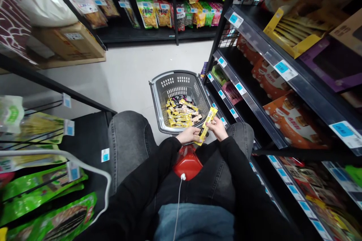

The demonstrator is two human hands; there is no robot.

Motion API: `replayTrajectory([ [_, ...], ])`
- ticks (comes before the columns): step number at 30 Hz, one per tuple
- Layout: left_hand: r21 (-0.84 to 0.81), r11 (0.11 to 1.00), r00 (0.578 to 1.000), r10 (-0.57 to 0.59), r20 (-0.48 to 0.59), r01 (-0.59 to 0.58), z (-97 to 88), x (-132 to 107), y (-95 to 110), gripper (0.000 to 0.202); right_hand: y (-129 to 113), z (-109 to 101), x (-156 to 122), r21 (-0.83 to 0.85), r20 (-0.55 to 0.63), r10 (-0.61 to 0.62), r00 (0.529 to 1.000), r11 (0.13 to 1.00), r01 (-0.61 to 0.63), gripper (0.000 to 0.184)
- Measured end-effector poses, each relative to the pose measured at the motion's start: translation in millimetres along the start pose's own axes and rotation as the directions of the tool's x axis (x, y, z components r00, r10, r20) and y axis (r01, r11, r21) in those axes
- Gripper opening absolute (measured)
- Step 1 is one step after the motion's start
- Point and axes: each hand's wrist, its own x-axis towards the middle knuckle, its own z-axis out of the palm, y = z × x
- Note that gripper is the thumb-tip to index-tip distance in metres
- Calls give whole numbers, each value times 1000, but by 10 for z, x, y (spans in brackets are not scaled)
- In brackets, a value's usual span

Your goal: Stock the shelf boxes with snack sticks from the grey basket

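Between both hands is a long, slim yellow snack packet (207,125), tilted with its upper end to the right. My left hand (190,134) pinches its lower end, and my right hand (217,128) grips it along the right side, nearer the top. Just beyond the hands, a grey shopping basket (158,107) sits on the floor. Many similar yellow packets (181,116) lie loose inside it, mixed with some pinkish and dark ones. Below my hands, between the knees, is a shiny red object (188,163) with a white cord; its kind is unclear.
Shelves with price tags (285,69) rise close on the right, holding an open yellow box (296,35) of packets and orange cartons (294,120). Green snack bags (42,188) hang at left. A cardboard box (68,41) stands at back left. Hanging bags (147,13) line the rear shelf.
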Motion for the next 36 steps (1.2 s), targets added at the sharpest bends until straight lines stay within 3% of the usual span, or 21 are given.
replayTrajectory([
  [3,63,997,996,36,77,-41,24,11,-3,49,-8,-8,23,31,-130,30,991,999,-26,32],
  [6,90,995,989,40,139,-52,44,16,-4,50,-34,-31,34,93,-245,2,970,995,22,30],
  [16,203,979,986,-23,165,-11,12,-11,40,43,-70,-115,75,94,-383,-48,922,991,91,28],
  [19,170,984,995,-65,77,51,-73,-13,47,37,-78,-196,102,16,-473,-92,876,994,112,34],
  [23,4,1000,973,-16,-230,18,-164,-23,116,26,-97,-335,128,-56,-582,-152,799,988,147,35],
  [25,-53,995,904,57,-423,-88,-187,-23,159,23,-110,-381,137,-72,-577,-161,801,987,147,34],
  [27,-66,980,800,113,-590,-187,-217,-24,192,21,-114,-385,157,-89,-515,-167,841,986,142,32],
  [32,-19,953,478,134,-868,-302,-434,-82,232,21,8,-158,377,-99,-406,-148,902,988,118,32],
  [34,-5,946,348,114,-931,-323,-533,-133,246,23,110,-4,528,-199,-391,-102,915,980,25,27],
  [35,-4,942,313,107,-944,-335,-566,-159,254,23,154,68,606,-274,-386,-73,919,961,-38,24],
  [36,-10,939,310,104,-945,-343,-584,-182,263,22,180,127,684,-352,-388,-50,920,931,-98,21],
])
